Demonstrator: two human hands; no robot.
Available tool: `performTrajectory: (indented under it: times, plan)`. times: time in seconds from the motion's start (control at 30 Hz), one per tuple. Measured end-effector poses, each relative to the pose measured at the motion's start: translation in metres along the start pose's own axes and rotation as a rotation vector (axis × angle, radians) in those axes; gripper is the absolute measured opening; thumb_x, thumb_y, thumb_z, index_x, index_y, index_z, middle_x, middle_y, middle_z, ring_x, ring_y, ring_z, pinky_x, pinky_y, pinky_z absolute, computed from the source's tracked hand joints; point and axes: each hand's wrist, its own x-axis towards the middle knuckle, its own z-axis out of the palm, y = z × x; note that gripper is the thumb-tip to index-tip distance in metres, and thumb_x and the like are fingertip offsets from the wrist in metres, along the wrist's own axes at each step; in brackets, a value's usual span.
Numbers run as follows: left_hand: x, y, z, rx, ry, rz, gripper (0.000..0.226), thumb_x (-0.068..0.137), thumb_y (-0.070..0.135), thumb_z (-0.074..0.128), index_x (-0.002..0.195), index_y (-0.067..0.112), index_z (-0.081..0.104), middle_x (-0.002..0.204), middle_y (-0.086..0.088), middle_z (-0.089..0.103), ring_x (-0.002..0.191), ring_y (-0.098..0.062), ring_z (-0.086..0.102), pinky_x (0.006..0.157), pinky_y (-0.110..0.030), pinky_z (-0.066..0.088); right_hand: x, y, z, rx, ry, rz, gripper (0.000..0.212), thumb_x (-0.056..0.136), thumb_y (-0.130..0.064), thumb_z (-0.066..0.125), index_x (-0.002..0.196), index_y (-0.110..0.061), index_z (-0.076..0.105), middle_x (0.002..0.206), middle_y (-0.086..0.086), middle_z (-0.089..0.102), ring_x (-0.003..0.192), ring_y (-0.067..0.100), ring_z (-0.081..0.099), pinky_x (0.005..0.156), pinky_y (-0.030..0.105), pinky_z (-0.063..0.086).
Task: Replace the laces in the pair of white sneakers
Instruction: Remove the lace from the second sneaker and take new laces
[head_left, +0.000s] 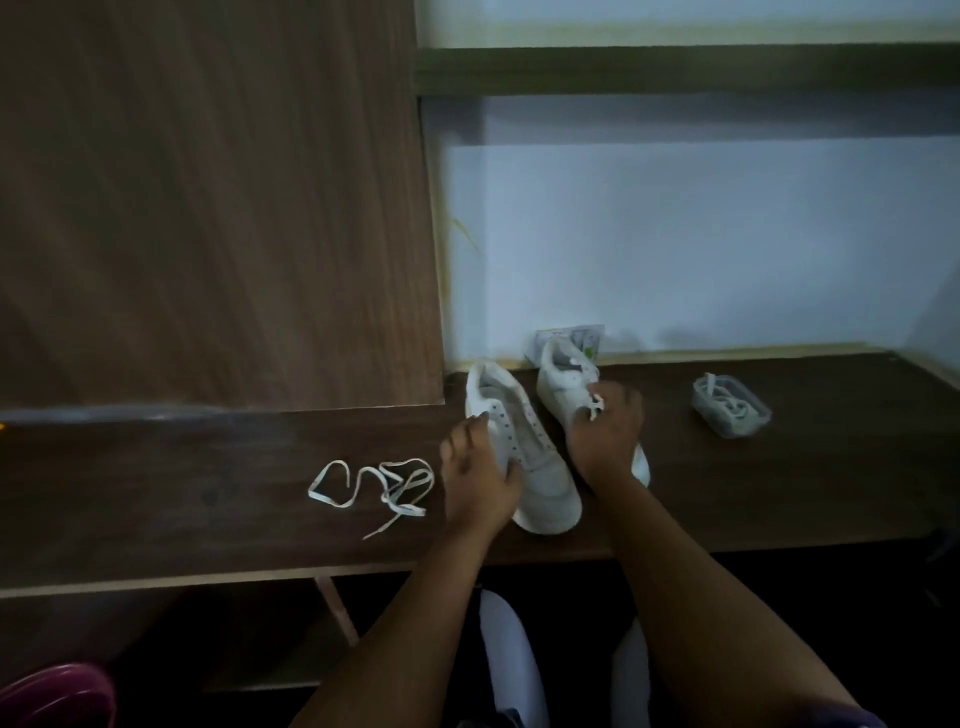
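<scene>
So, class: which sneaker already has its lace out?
The left sneaker, under the left hand: bare eyelets. The right sneaker still holds lace.

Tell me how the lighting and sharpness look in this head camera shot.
Head view: dim with a bluish cast; soft all over, so the eyelets of the left white sneaker smear; the loose white lace stands out on the dark wooden desk; the clear plastic tub looks hazy; wide-angle bending tilts the brown panel's edge.

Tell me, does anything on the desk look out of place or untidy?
Only a loose lace lies tangled on the desk left of the left sneaker, whose eyelets are bare. That fits relacing; nothing looks damaged.
</scene>
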Motion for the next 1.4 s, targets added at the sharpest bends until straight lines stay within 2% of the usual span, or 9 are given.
performTrajectory:
  times: [0.1,0.17,0.3,0.37,0.53,0.7,0.93,1.17,1.4]
  plan:
    - [0.005,0.04,0.023,-0.136,-0.075,0.073,0.059,0.089,0.017,0.058,0.143,0.012,0.035,0.145,-0.007,0.037,0.134,-0.025,0.031,0.106,-0.025,0.026,0.002,0.04,-0.019,-0.166,-0.303,0.214,0.069,0.077,-0.042,0.067,0.134,-0.012,0.043,0.134,0.016,0.042,0.125,0.033,0.039,0.102,0.037,0.033]
    - [0.011,0.058,0.038,-0.237,-0.158,0.046,0.053,0.094,0.012,0.052,0.143,0.013,0.034,0.147,-0.005,0.036,0.137,-0.021,0.031,0.103,-0.02,0.025,-0.006,0.05,-0.026,-0.259,-0.459,0.2,0.09,0.071,-0.056,0.07,0.143,-0.02,0.03,0.14,0.012,0.034,0.131,0.032,0.033,0.104,0.042,0.034]
    - [0.029,0.075,0.06,-0.276,-0.173,-0.083,0.038,0.09,0.018,0.057,0.126,0.014,0.047,0.127,-0.006,0.052,0.12,-0.026,0.053,0.098,-0.036,0.045,-0.014,0.05,-0.037,-0.344,-0.475,0.175,0.091,0.075,-0.055,0.066,0.146,-0.021,0.021,0.142,0.013,0.03,0.13,0.033,0.03,0.103,0.044,0.033]
    - [0.038,0.081,0.067,-0.195,-0.161,-0.085,0.035,0.09,0.025,0.061,0.12,0.013,0.05,0.122,-0.006,0.052,0.113,-0.024,0.055,0.087,-0.034,0.046,-0.018,0.047,-0.042,-0.362,-0.475,0.22,0.094,0.073,-0.056,0.068,0.145,-0.021,0.019,0.141,0.013,0.027,0.129,0.034,0.03,0.103,0.044,0.033]
    - [0.052,0.09,0.084,-0.099,-0.2,-0.003,0.034,0.087,0.035,0.068,0.108,0.014,0.052,0.118,-0.005,0.041,0.109,-0.024,0.048,0.088,-0.034,0.044,-0.016,0.051,-0.058,-0.385,-0.545,0.259,0.107,0.059,-0.053,0.082,0.14,-0.018,0.022,0.14,0.012,0.025,0.132,0.033,0.027,0.103,0.045,0.034]
    - [0.055,0.086,0.095,-0.097,-0.104,0.005,0.017,0.094,0.026,0.059,0.093,0.01,0.058,0.106,-0.006,0.048,0.096,-0.026,0.056,0.076,-0.032,0.044,-0.002,0.052,-0.06,-0.303,-0.59,0.204,0.097,0.066,-0.056,0.076,0.142,-0.026,0.024,0.14,0.01,0.024,0.131,0.033,0.026,0.1,0.047,0.035]
    - [0.043,0.078,0.077,-0.259,-0.132,-0.003,0.016,0.092,0.02,0.062,0.079,0.017,0.054,0.095,0.003,0.049,0.076,-0.003,0.047,0.063,-0.008,0.032,-0.01,0.049,-0.051,-0.381,-0.575,0.189,0.074,0.075,-0.051,0.069,0.135,-0.028,0.032,0.135,0.007,0.025,0.126,0.029,0.027,0.097,0.045,0.036]
    - [0.027,0.076,0.062,-0.718,-0.294,-0.27,0.016,0.092,0.027,0.059,0.079,0.019,0.062,0.086,-0.006,0.063,0.087,-0.023,0.061,0.079,-0.036,0.048,-0.015,0.046,-0.051,-0.437,-0.58,0.204,0.074,0.078,-0.054,0.065,0.141,-0.032,0.031,0.139,0.007,0.024,0.128,0.029,0.026,0.099,0.045,0.035]
    - [0.029,0.068,0.058,-0.413,-0.321,-0.131,0.007,0.094,0.014,0.054,0.093,0.019,0.059,0.098,0.002,0.06,0.086,-0.011,0.055,0.063,-0.019,0.038,-0.003,0.044,-0.05,-0.478,-0.628,0.19,0.081,0.071,-0.059,0.069,0.139,-0.03,0.035,0.139,0.006,0.028,0.13,0.03,0.027,0.099,0.046,0.036]
